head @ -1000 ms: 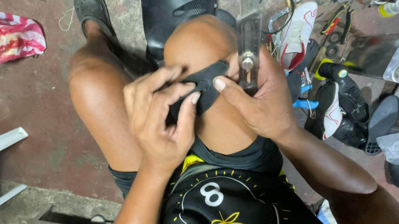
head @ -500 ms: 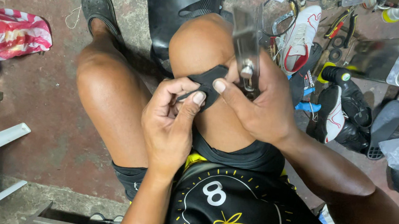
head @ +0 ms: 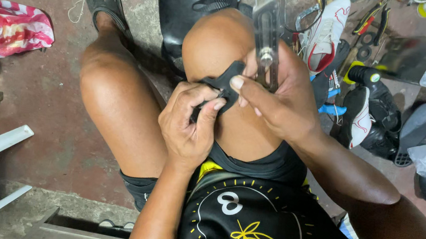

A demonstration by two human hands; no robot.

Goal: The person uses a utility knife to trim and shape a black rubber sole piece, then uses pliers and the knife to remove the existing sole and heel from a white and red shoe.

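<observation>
The person is resting one small black piece of flexible material (head: pixel 223 85) against the right knee, the left hand (head: pixel 190 127) pinching its lower edge closed between thumb and fingers while the right hand (head: pixel 276 97) is pressing its upper edge and also gripping one metal tool (head: pixel 267 44) pointing toward 12 o'clock. To do this well, both hands should be keeping the piece taut and flat. Toward 2 o'clock, two white-and-red shoes (head: pixel 326 33) are lying on the floor; at 9 o'clock, one striped bag (head: pixel 8 29).

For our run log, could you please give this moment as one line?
left hand: pinches black piece on knee | right hand: holds piece, metal tool
</observation>
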